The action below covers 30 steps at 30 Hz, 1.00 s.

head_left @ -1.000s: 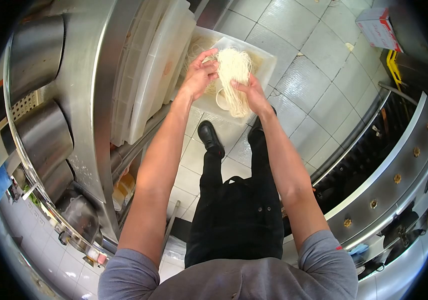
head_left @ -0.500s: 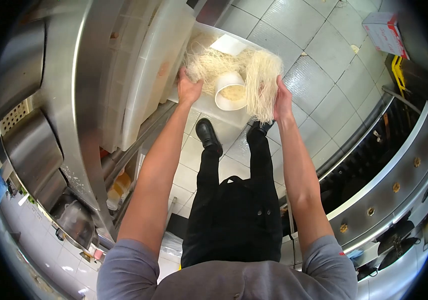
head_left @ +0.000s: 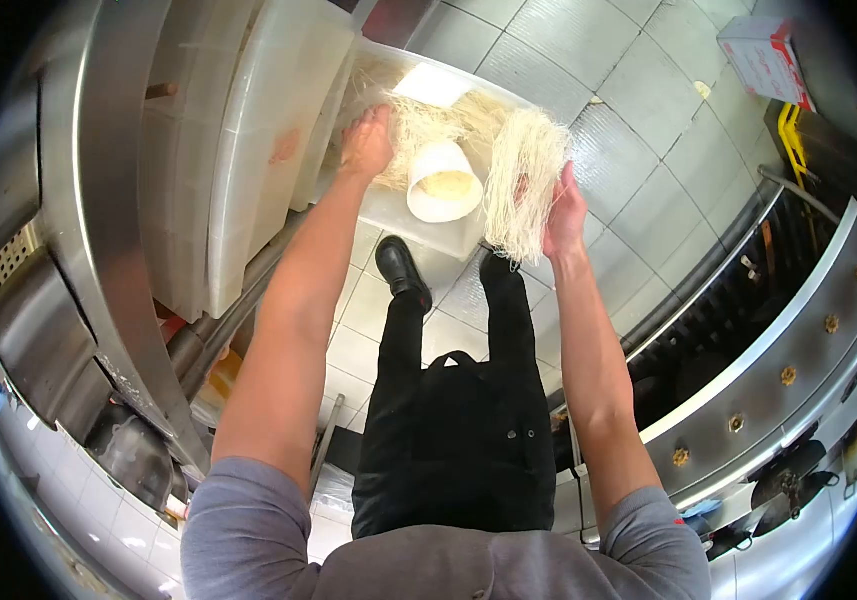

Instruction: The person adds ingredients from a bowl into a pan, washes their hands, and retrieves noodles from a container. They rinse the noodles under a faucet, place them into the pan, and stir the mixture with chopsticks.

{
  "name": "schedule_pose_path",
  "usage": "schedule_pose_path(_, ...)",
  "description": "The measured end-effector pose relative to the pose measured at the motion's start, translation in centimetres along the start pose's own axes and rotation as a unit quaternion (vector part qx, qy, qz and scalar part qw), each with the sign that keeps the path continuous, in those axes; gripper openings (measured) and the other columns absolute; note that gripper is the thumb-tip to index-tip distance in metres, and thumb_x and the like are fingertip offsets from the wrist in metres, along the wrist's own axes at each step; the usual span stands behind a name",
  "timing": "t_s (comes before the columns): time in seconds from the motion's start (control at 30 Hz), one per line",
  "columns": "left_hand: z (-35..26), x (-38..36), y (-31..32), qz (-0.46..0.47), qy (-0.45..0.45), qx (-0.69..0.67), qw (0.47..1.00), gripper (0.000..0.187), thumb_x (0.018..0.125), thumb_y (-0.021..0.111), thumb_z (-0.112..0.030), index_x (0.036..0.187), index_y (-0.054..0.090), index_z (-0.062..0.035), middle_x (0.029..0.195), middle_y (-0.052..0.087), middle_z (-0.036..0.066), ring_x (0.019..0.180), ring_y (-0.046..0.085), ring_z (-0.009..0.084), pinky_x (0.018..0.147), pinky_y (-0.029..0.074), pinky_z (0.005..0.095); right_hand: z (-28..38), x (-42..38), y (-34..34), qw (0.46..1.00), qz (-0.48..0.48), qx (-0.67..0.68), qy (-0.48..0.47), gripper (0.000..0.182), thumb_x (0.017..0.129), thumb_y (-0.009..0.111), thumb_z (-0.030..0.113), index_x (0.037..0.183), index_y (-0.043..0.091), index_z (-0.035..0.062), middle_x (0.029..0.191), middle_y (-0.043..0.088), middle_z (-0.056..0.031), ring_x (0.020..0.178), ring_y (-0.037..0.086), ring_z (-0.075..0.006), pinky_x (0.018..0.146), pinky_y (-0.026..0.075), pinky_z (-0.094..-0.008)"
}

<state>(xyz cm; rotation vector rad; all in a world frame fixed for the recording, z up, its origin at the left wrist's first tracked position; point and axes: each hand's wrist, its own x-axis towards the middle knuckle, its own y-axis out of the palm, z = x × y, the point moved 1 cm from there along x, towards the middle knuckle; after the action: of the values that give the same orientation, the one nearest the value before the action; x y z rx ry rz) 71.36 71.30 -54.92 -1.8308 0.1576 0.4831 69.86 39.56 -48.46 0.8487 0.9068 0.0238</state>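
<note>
A translucent plastic tub [head_left: 429, 236] full of dry, thin rice noodles [head_left: 427, 125] stands in front of me. My left hand [head_left: 368, 145] is over the noodles at the tub's left side, fingers stretched out; their tips partly blend into the strands. At the right, my right hand [head_left: 566, 212] grips the outer side of a loose noodle bundle [head_left: 526, 185], which hangs over the tub's right edge. Between my hands a white round container [head_left: 443, 200] lies tilted, its mouth toward me, pale yellowish contents inside. A white flat piece [head_left: 432, 85] rests on the noodles at the back.
Large translucent bins [head_left: 269, 150] stand along a steel counter [head_left: 114, 200] on the left. A stove front with brass knobs [head_left: 789, 376] curves along the right. A red and white carton [head_left: 764, 60] is at the upper right. Tiled floor [head_left: 614, 130] lies beyond the tub.
My left hand has moved up and slightly left, its fingers now extended farther along the noodles. My right hand and the noodle bundle have shifted slightly downward. The view has shifted a little.
</note>
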Motion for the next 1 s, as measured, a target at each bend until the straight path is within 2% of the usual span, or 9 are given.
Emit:
schedule_pose_path(0.1, -1.1, -0.2, -1.5, 0.134, -0.067, 0.073, 0.986, 0.036, 0.083, 0.055, -0.010, 0.118, 0.056, -0.0076, 0.115, 0.062, 0.020, 0.110, 0.058, 0.0355, 0.093, 0.045, 0.0504, 0.7, -0.9, -0.9, 0.999, 0.017, 0.023, 0.026, 0.089, 0.089, 0.036, 0.073, 0.130, 0.048, -0.0048, 0.108, 0.064, -0.0129, 0.090, 0.063, -0.0221, 0.081, 0.052, -0.0356)
schedule_pose_path(0.2, -0.2, -1.6, -1.0, 0.137, -0.040, 0.059, 0.988, 0.033, 0.083, 0.056, -0.012, 0.116, 0.058, -0.0071, 0.108, 0.065, 0.021, 0.108, 0.059, 0.0363, 0.091, 0.046, 0.0497, 0.9, -1.7, -0.7, 0.999, -0.012, 0.034, 0.032, 0.097, 0.085, 0.035, 0.079, 0.132, 0.046, -0.0051, 0.110, 0.063, -0.0139, 0.093, 0.062, -0.0230, 0.085, 0.051, -0.0363)
schedule_pose_path(0.3, -1.3, -3.2, -3.0, 0.091, -0.043, -0.017, 0.995, 0.032, 0.084, 0.056, -0.013, 0.115, 0.058, -0.0063, 0.106, 0.065, 0.022, 0.105, 0.060, 0.0389, 0.089, 0.047, 0.0497, 0.9, -2.2, 0.2, 0.998, -0.031, 0.047, 0.038, 0.088, 0.089, 0.037, 0.072, 0.130, 0.048, -0.0052, 0.110, 0.063, -0.0133, 0.090, 0.063, -0.0228, 0.082, 0.052, -0.0360)
schedule_pose_path(0.4, -3.5, -4.9, -6.3, 0.108, -0.082, -0.016, 0.991, 0.030, 0.084, 0.055, -0.013, 0.113, 0.057, -0.0050, 0.105, 0.065, 0.024, 0.099, 0.062, 0.0429, 0.086, 0.049, 0.0507, 0.4, -1.8, -0.6, 1.000, -0.003, -0.014, 0.009, 0.065, 0.093, 0.052, 0.050, 0.128, 0.049, -0.0041, 0.108, 0.064, -0.0136, 0.087, 0.065, -0.0217, 0.080, 0.054, -0.0349)
schedule_pose_path(0.5, -4.3, -7.0, -9.5, 0.011, -0.056, -0.041, 0.998, 0.027, 0.085, 0.054, -0.013, 0.110, 0.056, -0.0039, 0.104, 0.065, 0.025, 0.092, 0.062, 0.0453, 0.081, 0.049, 0.0528, -0.6, -1.7, -0.2, 0.997, 0.003, -0.053, 0.048, 0.049, 0.084, 0.066, 0.023, 0.123, 0.052, -0.0032, 0.104, 0.065, -0.0120, 0.084, 0.066, -0.0214, 0.077, 0.056, -0.0350)
schedule_pose_path(0.6, -5.7, -9.2, -13.1, -0.016, -0.102, -0.080, 0.991, 0.024, 0.086, 0.054, -0.014, 0.108, 0.055, -0.0029, 0.100, 0.065, 0.027, 0.094, 0.061, 0.0461, 0.080, 0.048, 0.0527, -1.9, -1.2, 1.8, 0.997, 0.002, -0.078, 0.023, 0.048, 0.076, 0.071, 0.009, 0.119, 0.053, -0.0031, 0.100, 0.066, -0.0105, 0.082, 0.067, -0.0206, 0.075, 0.057, -0.0341)
schedule_pose_path(0.7, -5.9, -10.5, -15.0, -0.001, -0.179, -0.178, 0.968, 0.026, 0.087, 0.056, -0.016, 0.107, 0.055, -0.0015, 0.093, 0.066, 0.026, 0.089, 0.064, 0.0427, 0.078, 0.049, 0.0490, -3.2, -0.8, 3.9, 0.997, 0.006, -0.078, 0.027, 0.048, 0.074, 0.072, 0.008, 0.117, 0.053, -0.0024, 0.099, 0.065, -0.0103, 0.083, 0.067, -0.0200, 0.076, 0.056, -0.0342)
schedule_pose_path(0.87, -3.9, -12.7, -10.9, -0.061, -0.200, -0.324, 0.923, 0.024, 0.085, 0.060, -0.016, 0.103, 0.057, 0.0000, 0.087, 0.066, 0.023, 0.080, 0.064, 0.0369, 0.075, 0.049, 0.0431, -5.7, 0.4, 8.9, 0.997, -0.013, -0.067, 0.026, 0.058, 0.076, 0.074, 0.001, 0.127, 0.046, 0.0004, 0.115, 0.061, -0.0105, 0.101, 0.062, -0.0220, 0.085, 0.053, -0.0366)
schedule_pose_path(1.0, -6.0, -14.7, -9.9, -0.061, -0.157, -0.322, 0.932, 0.027, 0.082, 0.064, -0.013, 0.104, 0.058, 0.0015, 0.092, 0.066, 0.021, 0.085, 0.065, 0.0312, 0.079, 0.049, 0.0389, -9.8, 4.0, 11.3, 0.962, -0.020, -0.230, -0.147, 0.069, 0.072, 0.075, -0.005, 0.131, 0.039, -0.0005, 0.119, 0.058, -0.0121, 0.103, 0.061, -0.0218, 0.087, 0.052, -0.0345)
